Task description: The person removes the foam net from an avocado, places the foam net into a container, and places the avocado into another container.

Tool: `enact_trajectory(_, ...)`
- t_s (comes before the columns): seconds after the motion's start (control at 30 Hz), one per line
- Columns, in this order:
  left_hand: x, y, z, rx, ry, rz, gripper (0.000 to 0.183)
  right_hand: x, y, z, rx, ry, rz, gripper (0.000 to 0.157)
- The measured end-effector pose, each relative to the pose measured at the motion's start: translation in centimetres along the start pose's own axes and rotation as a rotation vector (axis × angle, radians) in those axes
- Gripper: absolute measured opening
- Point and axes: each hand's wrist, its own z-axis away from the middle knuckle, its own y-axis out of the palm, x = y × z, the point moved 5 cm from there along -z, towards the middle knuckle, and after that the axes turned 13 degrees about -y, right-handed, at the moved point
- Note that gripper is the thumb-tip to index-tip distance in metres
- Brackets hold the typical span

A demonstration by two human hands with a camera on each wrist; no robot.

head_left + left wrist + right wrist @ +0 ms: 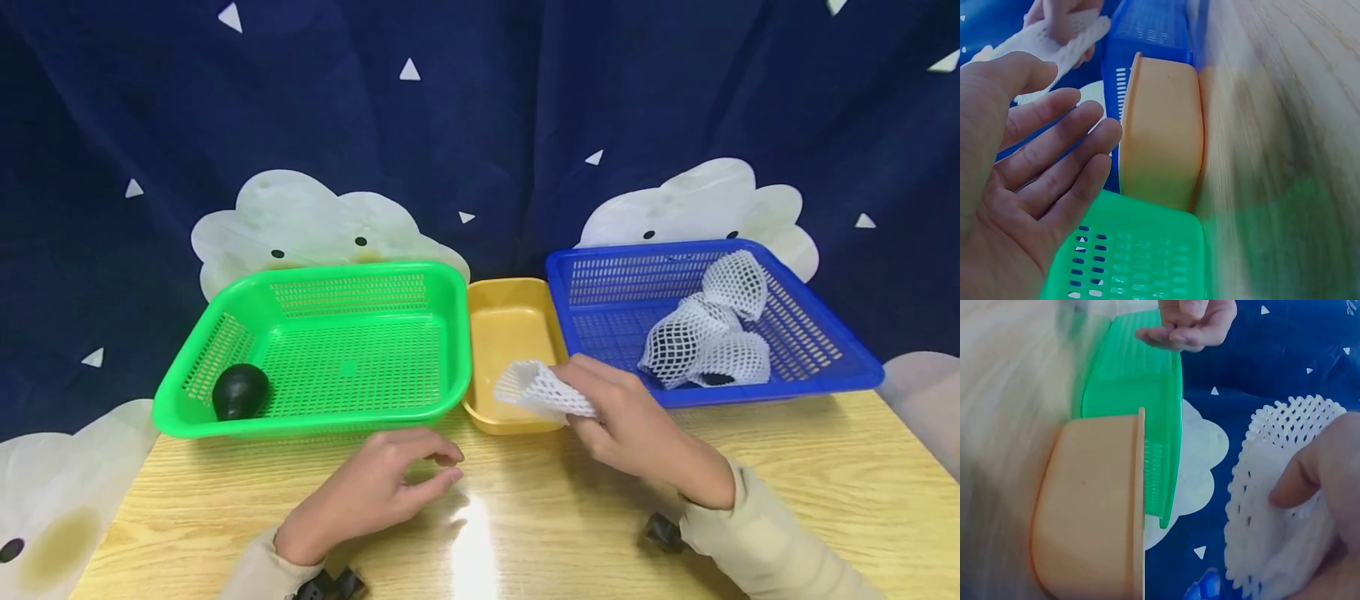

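Note:
My right hand [630, 421] pinches a white foam fruit net [543, 390] above the front part of the yellow tray [513, 292]. In the right wrist view the net [1266, 519] looks flattened, with the thumb pressed against its mesh. My left hand [378, 487] hovers in front of the green basket [311, 427], fingers loosely bent and holding nothing; the left wrist view shows its bare palm. A dark, smooth, rounded object [240, 392] lies in the green basket's front left corner. More white foam nets [738, 283] sit in the blue basket [600, 342], one showing something dark inside.
The yellow tray stands between the two baskets on a wood-grain table [420, 558]. Behind them hangs a dark blue curtain [495, 108] with white clouds and triangles. The basket rims stand higher than the tabletop.

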Motion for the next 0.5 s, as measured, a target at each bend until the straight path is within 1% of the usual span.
enact_trajectory(0.1,0.0,0.1,0.0,0.001,-0.004,-0.007,0.010,-0.5,-0.1,-0.7,0.020,-0.022,0.029,0.051)
enact_trajectory(0.33,0.1,0.3,0.1,0.018,-0.003,-0.004,0.011,-1.5,-0.8,-2.6,0.089,-0.092,0.140,0.050)
enact_trajectory(0.5,0.1,0.3,0.0,0.026,-0.011,-0.016,0.014,-2.6,-1.1,-4.0,0.177,-0.071,0.158,0.050)
